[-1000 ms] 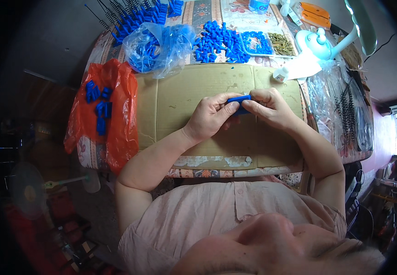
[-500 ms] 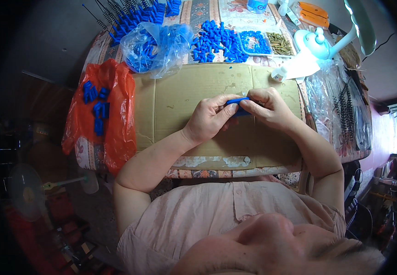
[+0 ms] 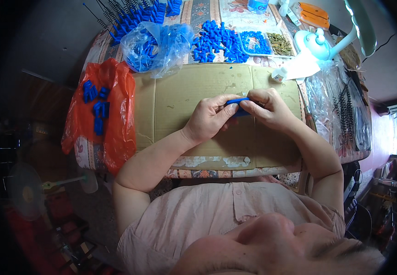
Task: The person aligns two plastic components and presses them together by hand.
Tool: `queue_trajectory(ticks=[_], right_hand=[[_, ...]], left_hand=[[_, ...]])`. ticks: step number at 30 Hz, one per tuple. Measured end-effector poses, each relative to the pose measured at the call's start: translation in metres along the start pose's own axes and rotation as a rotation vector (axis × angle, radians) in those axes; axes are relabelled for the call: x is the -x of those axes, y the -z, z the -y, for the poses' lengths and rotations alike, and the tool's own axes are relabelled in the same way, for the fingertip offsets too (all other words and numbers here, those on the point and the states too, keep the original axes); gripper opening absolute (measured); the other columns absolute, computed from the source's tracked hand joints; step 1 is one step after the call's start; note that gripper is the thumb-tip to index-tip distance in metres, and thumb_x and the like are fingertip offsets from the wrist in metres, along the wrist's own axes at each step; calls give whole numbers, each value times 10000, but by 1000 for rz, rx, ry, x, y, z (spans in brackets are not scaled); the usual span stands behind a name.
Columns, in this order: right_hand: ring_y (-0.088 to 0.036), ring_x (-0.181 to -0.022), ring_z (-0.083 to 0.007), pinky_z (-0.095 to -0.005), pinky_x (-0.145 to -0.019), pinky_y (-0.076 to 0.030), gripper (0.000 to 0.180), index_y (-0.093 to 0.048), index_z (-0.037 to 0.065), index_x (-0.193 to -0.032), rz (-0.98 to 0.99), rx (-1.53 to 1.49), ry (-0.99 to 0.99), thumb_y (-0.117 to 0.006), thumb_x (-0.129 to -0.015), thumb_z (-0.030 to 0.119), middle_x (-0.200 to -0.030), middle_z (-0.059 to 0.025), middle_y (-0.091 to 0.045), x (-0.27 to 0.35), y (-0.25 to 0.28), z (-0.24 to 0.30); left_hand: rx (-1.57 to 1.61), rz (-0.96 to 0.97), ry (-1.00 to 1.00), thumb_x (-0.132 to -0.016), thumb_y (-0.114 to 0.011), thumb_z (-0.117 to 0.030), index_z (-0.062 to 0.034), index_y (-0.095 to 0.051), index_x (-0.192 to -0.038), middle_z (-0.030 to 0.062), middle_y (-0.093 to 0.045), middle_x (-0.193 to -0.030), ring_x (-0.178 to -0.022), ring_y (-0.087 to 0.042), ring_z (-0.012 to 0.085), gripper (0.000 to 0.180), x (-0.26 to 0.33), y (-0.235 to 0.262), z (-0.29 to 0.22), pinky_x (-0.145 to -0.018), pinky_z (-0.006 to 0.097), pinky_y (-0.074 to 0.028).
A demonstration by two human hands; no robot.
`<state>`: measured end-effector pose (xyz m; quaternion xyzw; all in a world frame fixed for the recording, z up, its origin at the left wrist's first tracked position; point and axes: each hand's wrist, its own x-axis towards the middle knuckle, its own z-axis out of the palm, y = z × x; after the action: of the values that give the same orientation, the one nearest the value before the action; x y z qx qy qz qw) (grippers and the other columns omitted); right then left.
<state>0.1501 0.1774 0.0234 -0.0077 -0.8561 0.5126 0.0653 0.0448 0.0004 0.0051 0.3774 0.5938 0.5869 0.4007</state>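
Note:
A blue plastic piece (image 3: 239, 101) is held between my two hands, over the right half of a flat cardboard sheet (image 3: 184, 103). My left hand (image 3: 211, 115) grips its left end, thumb on the near side. On its right end, the thumb and bent fingers of my right hand (image 3: 267, 106) pinch it. Fingers cover much of the piece, so its full shape is hidden. To the left, several similar blue pieces (image 3: 98, 110) lie on a red plastic bag (image 3: 121, 105).
Along the back are a clear bag of blue parts (image 3: 155, 50), a pile of blue cone-like parts (image 3: 214, 43), a tray with small blue bits (image 3: 255, 42) and brass-coloured pins (image 3: 279, 44), and a lit lamp (image 3: 315, 45). A screwdriver (image 3: 309, 118) and black springs (image 3: 345, 110) lie right.

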Motion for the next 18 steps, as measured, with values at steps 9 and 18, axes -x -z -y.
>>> queue_trajectory(ticks=[9,18], right_hand=[[-378,-495,-76,-295,-437,-312,289,-585,-9,-717,4,12,-2,-596,-885,226,-516,-35,-427,0,0,0],[-383,-502,-78,-295,-442,-319,279,-589,-8,-720,-5,8,13,-603,-878,221,-523,-38,-442,0,0,-1]], left_hand=[[32,-54,-39,-941,-526,-168,-42,-613,-1136,-2,-620,-741,-599,-543,22,248,-1,-3,2,-505,168,-441],[22,0,-5,-957,-505,-169,-18,-581,-1168,4,-635,-871,-693,-588,38,270,-1,1,4,-533,162,-461]])
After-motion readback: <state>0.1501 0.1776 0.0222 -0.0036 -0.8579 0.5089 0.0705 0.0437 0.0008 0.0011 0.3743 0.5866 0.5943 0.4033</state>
